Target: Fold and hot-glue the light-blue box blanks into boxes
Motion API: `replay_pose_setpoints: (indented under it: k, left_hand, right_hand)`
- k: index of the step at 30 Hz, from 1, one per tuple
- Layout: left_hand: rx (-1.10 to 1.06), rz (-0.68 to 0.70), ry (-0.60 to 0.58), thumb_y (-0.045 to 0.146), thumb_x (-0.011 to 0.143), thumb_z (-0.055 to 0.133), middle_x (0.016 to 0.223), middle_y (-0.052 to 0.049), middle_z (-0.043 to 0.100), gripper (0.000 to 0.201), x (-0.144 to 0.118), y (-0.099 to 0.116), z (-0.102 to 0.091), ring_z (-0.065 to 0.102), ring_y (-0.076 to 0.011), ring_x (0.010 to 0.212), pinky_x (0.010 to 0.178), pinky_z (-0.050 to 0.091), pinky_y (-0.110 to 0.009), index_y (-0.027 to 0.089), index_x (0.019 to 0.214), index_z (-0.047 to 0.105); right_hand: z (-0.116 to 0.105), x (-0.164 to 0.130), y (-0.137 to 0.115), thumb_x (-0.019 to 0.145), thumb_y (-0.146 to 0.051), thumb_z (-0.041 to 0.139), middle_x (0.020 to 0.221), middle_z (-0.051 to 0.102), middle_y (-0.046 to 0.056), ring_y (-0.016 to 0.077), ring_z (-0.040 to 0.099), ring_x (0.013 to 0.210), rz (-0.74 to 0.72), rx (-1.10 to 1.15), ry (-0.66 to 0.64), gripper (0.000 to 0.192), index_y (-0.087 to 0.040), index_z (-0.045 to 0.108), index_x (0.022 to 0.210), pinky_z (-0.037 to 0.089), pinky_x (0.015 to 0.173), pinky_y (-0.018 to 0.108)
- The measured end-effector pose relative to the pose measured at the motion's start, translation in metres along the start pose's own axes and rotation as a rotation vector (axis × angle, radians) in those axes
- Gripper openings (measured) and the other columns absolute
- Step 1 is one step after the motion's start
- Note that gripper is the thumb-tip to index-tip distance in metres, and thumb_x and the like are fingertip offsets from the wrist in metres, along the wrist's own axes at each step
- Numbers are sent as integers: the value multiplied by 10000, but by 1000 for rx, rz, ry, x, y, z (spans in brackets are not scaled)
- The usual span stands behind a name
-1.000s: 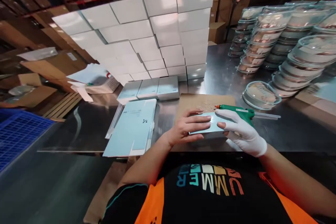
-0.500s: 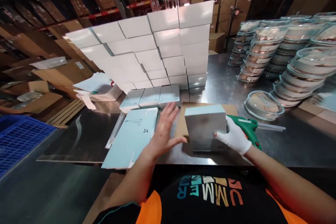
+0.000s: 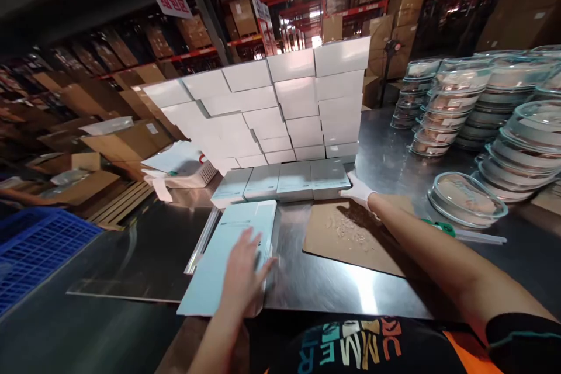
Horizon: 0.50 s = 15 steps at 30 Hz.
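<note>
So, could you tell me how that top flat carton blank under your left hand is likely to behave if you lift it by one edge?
The flat carton blank looks like thin creased card, so it would probably sag and fold along its creases. It seems light. Its smooth face, on a loose stack of blanks over the shiny steel table, suggests it may slide under the left hand.

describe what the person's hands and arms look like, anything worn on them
The right hand wears a thin white glove that ends at the wrist; the forearm behind it is bare. The left hand is bare, with no glove, and its forearm is bare too. Near the right shoulder a black short sleeve with a thin teal line and orange trim shows.
</note>
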<state>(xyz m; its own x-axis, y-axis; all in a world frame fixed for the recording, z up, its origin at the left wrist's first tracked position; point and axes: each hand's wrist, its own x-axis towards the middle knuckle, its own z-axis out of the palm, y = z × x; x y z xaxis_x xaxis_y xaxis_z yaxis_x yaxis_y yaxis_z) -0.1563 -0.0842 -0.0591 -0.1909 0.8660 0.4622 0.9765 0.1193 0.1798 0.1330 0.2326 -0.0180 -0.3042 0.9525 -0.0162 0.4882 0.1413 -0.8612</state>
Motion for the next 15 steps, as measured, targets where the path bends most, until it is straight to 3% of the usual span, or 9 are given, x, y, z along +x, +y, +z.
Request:
replay_pose_setpoints:
  k: [2,3,6,10,15]
  left_hand:
    - [-105,213,-214,599,971,642,1753,-215,372,759,3,59,23,361,-415,1626,1288,362,-630,212,1605,487]
    - [-120,246,-338,647,934,687,1781,-231,299,877,9,87,32,293,-446,1651,1299,315,-674,199,1646,437]
    - [-146,183,-610,704,947,652,1795,-251,230,932,28,145,48,190,-465,1678,1317,212,-720,183,1679,403]
    - [-232,278,-692,676,995,603,1778,-204,319,786,26,161,43,276,-444,1655,1315,207,-727,244,1640,480]
    - [-290,546,-653,661,948,704,1610,-193,569,690,6,157,29,509,-426,1487,1224,429,-653,211,1470,650]
  right_hand:
    - [0,-2,5,699,-246,869,1480,696,161,309,668,1336,7,-76,16,849,-160,599,1500,517,1144,364]
    - [-1,-3,7,701,-247,866,1440,718,163,316,678,1309,13,-116,25,802,-158,628,1462,522,1127,368]
    - [-4,-4,7,728,-263,847,1289,785,154,317,718,1170,16,-222,35,589,-162,723,1295,547,1042,364]
    - [-6,-2,0,764,-264,809,1153,821,117,269,729,1023,-11,-312,31,369,-178,774,1122,555,917,307]
    - [-6,5,-6,813,-232,730,1078,824,106,257,725,966,-41,-390,49,302,-173,779,1106,538,846,290]
